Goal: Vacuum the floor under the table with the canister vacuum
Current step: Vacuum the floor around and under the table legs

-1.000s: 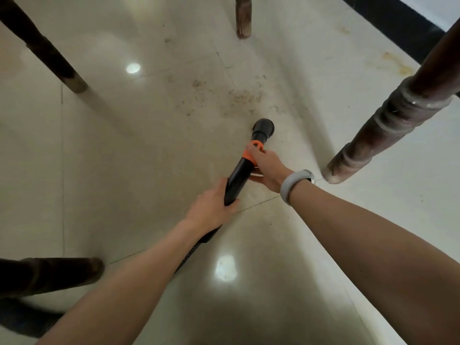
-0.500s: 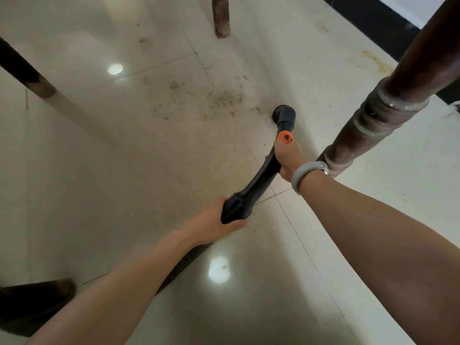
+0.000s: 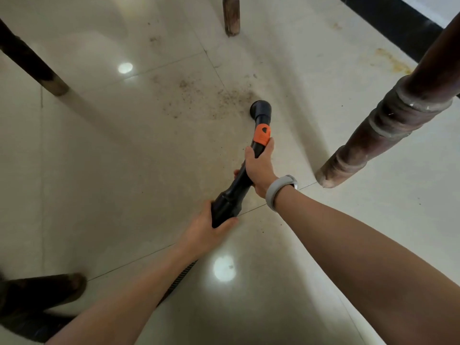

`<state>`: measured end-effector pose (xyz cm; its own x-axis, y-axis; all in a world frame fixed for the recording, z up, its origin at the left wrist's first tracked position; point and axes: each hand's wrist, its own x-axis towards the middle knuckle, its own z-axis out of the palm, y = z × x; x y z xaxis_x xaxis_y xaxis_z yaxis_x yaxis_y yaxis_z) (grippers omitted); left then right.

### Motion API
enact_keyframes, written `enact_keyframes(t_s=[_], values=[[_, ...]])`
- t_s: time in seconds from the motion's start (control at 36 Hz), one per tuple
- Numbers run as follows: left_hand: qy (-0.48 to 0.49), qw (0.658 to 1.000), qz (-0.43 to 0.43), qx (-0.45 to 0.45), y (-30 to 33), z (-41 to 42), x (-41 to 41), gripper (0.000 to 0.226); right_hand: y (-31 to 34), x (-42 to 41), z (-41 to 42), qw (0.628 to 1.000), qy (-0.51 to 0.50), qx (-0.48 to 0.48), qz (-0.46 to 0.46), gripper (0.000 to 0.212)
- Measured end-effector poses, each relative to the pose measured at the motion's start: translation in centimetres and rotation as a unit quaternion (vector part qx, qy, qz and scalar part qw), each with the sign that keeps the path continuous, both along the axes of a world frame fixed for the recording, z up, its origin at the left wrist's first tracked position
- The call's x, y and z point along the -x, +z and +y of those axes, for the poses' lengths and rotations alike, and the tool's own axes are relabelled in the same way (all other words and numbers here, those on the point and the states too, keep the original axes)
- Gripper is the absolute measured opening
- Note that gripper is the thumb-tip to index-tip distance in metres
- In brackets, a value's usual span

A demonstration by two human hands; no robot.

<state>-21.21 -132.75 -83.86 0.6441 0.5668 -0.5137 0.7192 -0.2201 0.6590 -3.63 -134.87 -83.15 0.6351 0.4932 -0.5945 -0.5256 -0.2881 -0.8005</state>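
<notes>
A black vacuum wand (image 3: pixel 239 185) with an orange collar (image 3: pixel 261 133) runs across the pale tiled floor (image 3: pixel 112 175). Its round nozzle (image 3: pixel 260 109) sits on the floor at the right edge of a patch of brown dirt specks (image 3: pixel 224 98). My right hand (image 3: pixel 260 168), with a grey wristband, grips the wand just below the orange collar. My left hand (image 3: pixel 206 232) grips the wider lower end, where the ribbed hose (image 3: pixel 178 282) leaves and passes under my left forearm. The canister is out of sight.
Several dark wooden table legs stand around: a thick turned one (image 3: pixel 378 135) close on the right, a thin one (image 3: pixel 231 18) at the back, one (image 3: pixel 37 68) at the left and one (image 3: pixel 42 292) at the lower left. A black skirting (image 3: pixel 388 16) runs along the far right.
The nozzle has swung left from near the right table leg to the edge of the dirt patch. Both hands keep their grip on the wand.
</notes>
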Motion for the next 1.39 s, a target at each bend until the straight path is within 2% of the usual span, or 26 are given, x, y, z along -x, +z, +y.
enact_keyframes(t_s=[0.17,0.31,0.44,0.53,0.61,0.67,0.78,0.89,0.97,1.03,1.14,1.19,1.28,1.39], values=[[0.034,0.999,-0.035,0.001,0.6,0.5,1.3,0.041,1.2,0.5,3.0,0.997,0.083,0.002,-0.006,0.071],[0.046,0.996,-0.046,0.062,0.9,1.5,3.0,0.047,1.7,2.2,4.8,0.986,0.167,0.013,-0.011,0.069],[0.062,0.994,-0.043,0.084,0.6,1.9,4.8,0.051,1.5,4.5,6.0,0.976,0.217,0.013,-0.001,0.072],[0.061,0.994,-0.042,0.078,0.2,2.4,5.1,0.048,1.4,4.6,6.0,0.978,0.211,0.01,0.002,0.069],[0.058,0.995,-0.05,0.067,0.2,2.8,4.0,0.056,1.7,3.6,6.1,0.982,0.188,0.02,-0.016,0.069],[0.059,0.995,-0.062,0.053,0.3,2.9,2.6,0.057,1.8,2.4,6.0,0.988,0.149,0.021,-0.02,0.068],[0.046,0.996,-0.077,0.003,0.6,3.5,-0.3,0.04,1.3,-0.5,4.8,0.998,0.034,0.018,-0.04,0.059],[0.0,0.996,-0.084,-0.014,0.4,4.3,-2.8,0.041,0.6,-2.8,3.2,0.997,-0.071,0.01,0.032,0.059],[-0.028,0.997,-0.073,-0.015,0.3,4.7,-4.0,0.046,0.2,-3.6,2.3,0.992,-0.11,-0.008,0.068,0.051],[-0.03,0.997,-0.074,-0.011,-0.1,5.1,-4.1,0.043,-0.1,-3.5,2.3,0.99,-0.111,-0.011,0.087,0.042],[-0.014,0.996,-0.082,-0.016,-0.5,6.0,-3.6,0.03,0.1,-2.7,3.7,0.995,-0.083,-0.012,0.059,0.026],[0.012,0.996,-0.085,-0.004,-0.6,6.3,-3.2,0.033,0.2,-2.4,4.9,0.997,-0.067,0.004,0.037,0.033],[0.057,0.993,-0.099,0.003,-0.5,6.2,-2.4,0.058,0.5,-1.6,6.7,1.0,-0.019,0.022,0.003,0.046],[0.115,0.99,-0.08,-0.001,-0.9,5.8,-0.4,0.045,0.4,0.5,9.1,0.998,0.054,0.029,-0.022,0.039]])
